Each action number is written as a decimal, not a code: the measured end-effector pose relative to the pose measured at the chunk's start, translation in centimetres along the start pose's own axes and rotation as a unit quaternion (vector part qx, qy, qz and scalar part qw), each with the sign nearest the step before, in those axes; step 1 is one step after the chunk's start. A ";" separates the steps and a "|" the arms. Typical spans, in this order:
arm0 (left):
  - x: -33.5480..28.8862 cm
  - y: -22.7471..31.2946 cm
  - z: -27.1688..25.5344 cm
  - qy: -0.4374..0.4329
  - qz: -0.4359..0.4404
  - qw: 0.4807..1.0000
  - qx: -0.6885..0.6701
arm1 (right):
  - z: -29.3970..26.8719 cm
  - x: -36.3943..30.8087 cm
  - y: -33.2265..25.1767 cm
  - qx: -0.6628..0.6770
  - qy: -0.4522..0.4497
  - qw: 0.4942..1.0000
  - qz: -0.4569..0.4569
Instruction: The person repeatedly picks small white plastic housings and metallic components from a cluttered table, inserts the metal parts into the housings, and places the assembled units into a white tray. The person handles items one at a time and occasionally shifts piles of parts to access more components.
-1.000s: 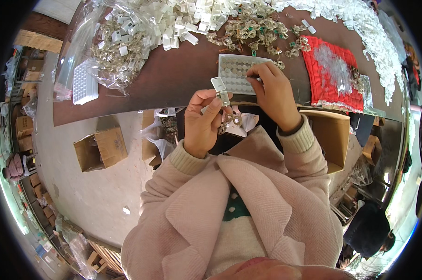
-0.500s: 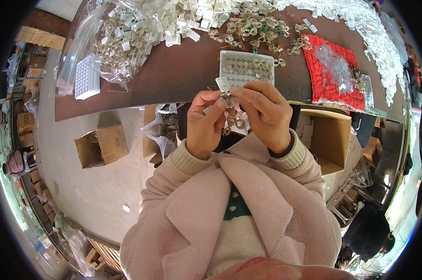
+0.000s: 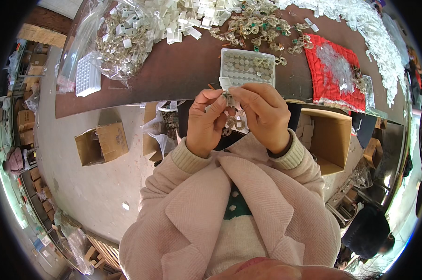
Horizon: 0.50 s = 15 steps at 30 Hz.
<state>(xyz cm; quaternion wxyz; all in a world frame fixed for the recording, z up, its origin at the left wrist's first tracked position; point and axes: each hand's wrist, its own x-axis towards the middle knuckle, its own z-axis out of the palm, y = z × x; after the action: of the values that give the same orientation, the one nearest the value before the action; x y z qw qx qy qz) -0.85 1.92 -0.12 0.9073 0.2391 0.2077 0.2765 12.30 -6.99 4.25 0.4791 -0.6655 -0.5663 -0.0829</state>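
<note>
In the head view, the left hand (image 3: 210,122) and the right hand (image 3: 263,115) meet just in front of the near edge of the dark brown table (image 3: 183,70), fingertips pinched together on a small metal and white plastic part (image 3: 229,97), held in the air between them, over the person's lap and just below a white rectangular tray of small round pieces (image 3: 247,68). That tray sits at the very edge of the table, its near side almost level with the lip. Left of it lies a bare stretch of tabletop, the widest open room near the hands; beyond that, a heap of white plastic clips and metal rings on clear plastic film (image 3: 131,32) and a small white ridged block (image 3: 87,77) close to the table's left end. To the right, a red quilted cloth (image 3: 334,70) reaches the near edge. Below the table, an open brown cardboard box (image 3: 330,137) stands just beside the right forearm, and another cardboard box (image 3: 101,143) lies well apart on the grey floor (image 3: 99,196).
</note>
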 end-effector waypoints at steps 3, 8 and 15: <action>0.1 -0.1 0.1 0.006 -0.003 1.000 -0.002 | 0.1 0.1 0.2 -0.007 -0.025 0.999 -0.020; 0.3 -0.4 -0.4 -0.003 0.006 1.000 0.008 | 0.1 0.1 0.1 -0.014 -0.050 0.998 -0.043; 0.7 -0.4 -0.9 0.031 0.017 0.999 0.023 | 0.3 -0.6 0.9 -0.005 -0.073 0.997 0.005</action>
<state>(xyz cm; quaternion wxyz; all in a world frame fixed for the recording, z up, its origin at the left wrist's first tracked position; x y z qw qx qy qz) -0.66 2.30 -1.24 0.8898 0.2544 0.2379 0.2948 12.73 -7.11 3.21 0.4336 -0.6752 -0.5958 -0.0342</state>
